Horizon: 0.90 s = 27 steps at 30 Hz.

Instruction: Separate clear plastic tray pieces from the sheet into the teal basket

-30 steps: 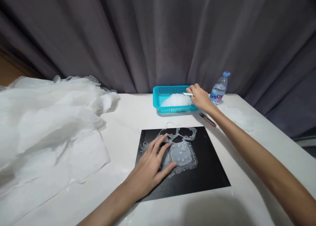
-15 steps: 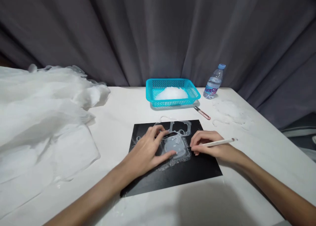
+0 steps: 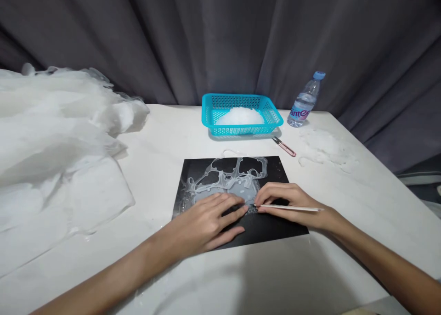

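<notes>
A translucent, lacy-edged sheet piece (image 3: 237,186) lies on a black board (image 3: 275,227), its cut-out strips curling toward the far side. My left hand (image 3: 213,218) rests flat on the near part of the piece with fingers spread, covering some of it. In my right hand (image 3: 289,198) is a thin white pen-like tool (image 3: 292,208), pinched low, its back end pointing right. The tool's tip is at the near right edge of the piece, close to my left fingertips; what kind of tip it has is too small to tell.
Behind the board stands a turquoise basket (image 3: 241,130) holding white scraps (image 3: 241,116). Pink-handled thread snips (image 3: 284,147) lie near a water bottle (image 3: 305,101). White trimmings (image 3: 324,145) are scattered at the right. A heap of white sheer material (image 3: 62,122) fills the table's left.
My left hand has shifted nearer, uncovering the cut-out strips. My right hand has moved left with the tool, bringing it beside the left fingertips. The whole view has tilted slightly downward.
</notes>
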Motion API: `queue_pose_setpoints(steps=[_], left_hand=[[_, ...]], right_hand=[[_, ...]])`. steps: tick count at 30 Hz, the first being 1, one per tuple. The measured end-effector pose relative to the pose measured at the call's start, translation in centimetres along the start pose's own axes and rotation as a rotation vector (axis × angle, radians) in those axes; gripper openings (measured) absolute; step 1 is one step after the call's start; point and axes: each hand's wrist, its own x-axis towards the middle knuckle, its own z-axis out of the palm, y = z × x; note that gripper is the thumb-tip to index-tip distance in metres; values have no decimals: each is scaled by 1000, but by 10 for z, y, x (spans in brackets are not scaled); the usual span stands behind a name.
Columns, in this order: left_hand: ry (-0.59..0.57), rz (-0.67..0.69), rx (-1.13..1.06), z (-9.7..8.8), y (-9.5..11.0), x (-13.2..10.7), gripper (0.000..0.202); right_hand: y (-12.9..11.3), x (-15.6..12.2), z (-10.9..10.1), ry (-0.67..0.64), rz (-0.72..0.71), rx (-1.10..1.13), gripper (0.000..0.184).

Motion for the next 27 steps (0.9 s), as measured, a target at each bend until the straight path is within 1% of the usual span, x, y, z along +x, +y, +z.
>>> queue_pose_setpoints(steps=[3, 6, 13, 17, 21, 24, 27], left_hand=[[-28, 20, 12, -1, -4, -1, 41], [-63, 18, 11, -2, -3, -2, 50], [-106, -89, -81, -7, 7, 0, 56], [-107, -105, -174, -10, 7, 3, 61], [-164, -127, -159, -12, 5, 4, 67], [-212, -141, -141, -13, 5, 6, 67], [-217, -148, -157, -15, 6, 6, 65]], right_hand=[[1, 1, 1, 19, -20, -31, 16], [-1, 1, 1, 12, -52, -83, 14], [-3, 2, 5, -4, -128, -114, 14], [1, 3, 6, -2, -177, -104, 11], [0, 3, 5, 1, -158, -87, 8], [-1, 3, 5, -9, -145, -90, 8], [0, 3, 5, -11, -153, -96, 10]])
